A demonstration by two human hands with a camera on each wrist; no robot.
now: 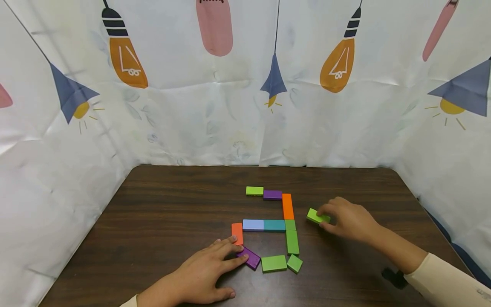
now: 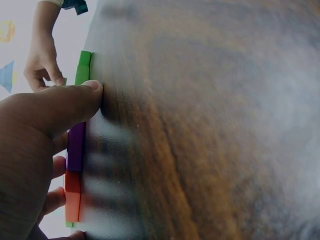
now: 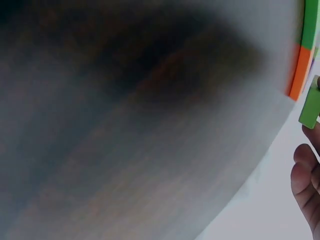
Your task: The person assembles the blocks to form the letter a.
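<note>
My right hand pinches a light green block between thumb and fingers, right of the block figure. The right wrist view shows the same green block at its right edge, apart from the table. My left hand lies with spread, fairly straight fingers at the figure's lower left. Its fingertips touch a tilted purple block and a red-orange block. In the left wrist view the thumb stands away from the purple block, which shows beside the red-orange block.
Flat on the dark wooden table sit a lime block, another purple block, an orange block, a light blue block, a teal block and several green blocks. A patterned curtain hangs behind.
</note>
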